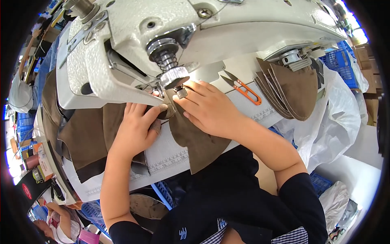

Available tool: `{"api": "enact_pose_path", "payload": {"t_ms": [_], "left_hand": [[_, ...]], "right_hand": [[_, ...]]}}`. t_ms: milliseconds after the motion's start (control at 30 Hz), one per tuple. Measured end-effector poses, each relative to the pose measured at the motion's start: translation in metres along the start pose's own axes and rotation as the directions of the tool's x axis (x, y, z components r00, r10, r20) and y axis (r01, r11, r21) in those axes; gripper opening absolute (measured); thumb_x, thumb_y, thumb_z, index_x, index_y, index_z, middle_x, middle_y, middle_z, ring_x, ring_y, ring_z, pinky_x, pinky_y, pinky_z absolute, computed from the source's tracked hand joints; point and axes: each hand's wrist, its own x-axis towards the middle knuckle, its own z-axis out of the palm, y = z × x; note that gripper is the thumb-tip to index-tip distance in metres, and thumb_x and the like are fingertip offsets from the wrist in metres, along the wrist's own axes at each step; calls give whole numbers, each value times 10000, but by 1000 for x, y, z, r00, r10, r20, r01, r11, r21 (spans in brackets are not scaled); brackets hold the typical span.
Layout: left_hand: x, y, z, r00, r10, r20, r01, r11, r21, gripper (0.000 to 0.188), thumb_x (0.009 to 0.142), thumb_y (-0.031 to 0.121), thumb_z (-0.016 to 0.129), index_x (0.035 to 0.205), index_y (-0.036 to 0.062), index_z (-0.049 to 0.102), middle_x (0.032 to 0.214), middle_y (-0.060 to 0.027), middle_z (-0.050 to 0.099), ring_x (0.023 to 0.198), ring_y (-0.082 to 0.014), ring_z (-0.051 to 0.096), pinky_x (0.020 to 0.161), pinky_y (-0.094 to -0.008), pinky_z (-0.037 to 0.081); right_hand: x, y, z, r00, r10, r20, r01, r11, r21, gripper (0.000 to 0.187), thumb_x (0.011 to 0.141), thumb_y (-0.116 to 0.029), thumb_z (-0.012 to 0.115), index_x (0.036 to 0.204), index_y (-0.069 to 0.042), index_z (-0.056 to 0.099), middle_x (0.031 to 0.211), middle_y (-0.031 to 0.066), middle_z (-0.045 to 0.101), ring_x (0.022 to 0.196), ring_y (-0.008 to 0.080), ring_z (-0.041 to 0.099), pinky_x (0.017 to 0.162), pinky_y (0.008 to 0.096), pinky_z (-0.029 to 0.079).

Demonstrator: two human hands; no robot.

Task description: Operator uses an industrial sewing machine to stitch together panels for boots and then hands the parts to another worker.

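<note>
A brown leather piece (203, 150) lies under the needle area of a white sewing machine (231, 36), its pointed end hanging over the table's near edge. My left hand (136, 130) is left of the needle, fingers bent, with coverings on two fingertips; it grips the leather's curved edge between thumb and forefinger. On the other side my right hand (213, 110) lies flat on the leather, fingers spread beside the machine's knurled metal knob (174, 77). The machine head partly hides the stitching spot and some fingertips.
Orange-handled thread snips (243, 89) lie right of my right hand. Beyond them is a stack of curved brown pieces (290, 89). More brown leather (87, 138) is piled at left. A printed ruler (170, 162) runs along the table; white plastic bags (333, 118) hang at right.
</note>
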Motion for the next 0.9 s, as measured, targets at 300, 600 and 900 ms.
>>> {"api": "enact_pose_path", "payload": {"t_ms": [300,600,900], "left_hand": [[-1,-6,-1,998,-50,32,52,997,-58,376,732,50,628,1109,49,623,1327,-193,485,1228,-419,441,1041,-474,344],[-4,-10,0,996,-58,73,63,996,-65,381,743,49,629,1124,50,623,1326,-202,485,1246,-419,432,1047,-471,339],[-1,-7,1,997,40,-61,-40,999,-3,448,694,55,616,1141,90,617,1288,-150,525,1085,-329,524,926,-410,389]], "right_hand": [[1,1,4,998,27,59,-27,1000,2,389,802,-162,649,1162,-57,549,1249,101,549,1181,282,494,1039,419,375],[1,0,3,997,31,72,-30,1000,-4,388,803,-168,653,1161,-61,549,1265,101,545,1183,283,494,1048,425,370],[1,0,2,997,30,70,-27,998,-51,363,807,-157,649,1148,-67,563,1265,111,551,1211,279,487,1057,428,370]]}}
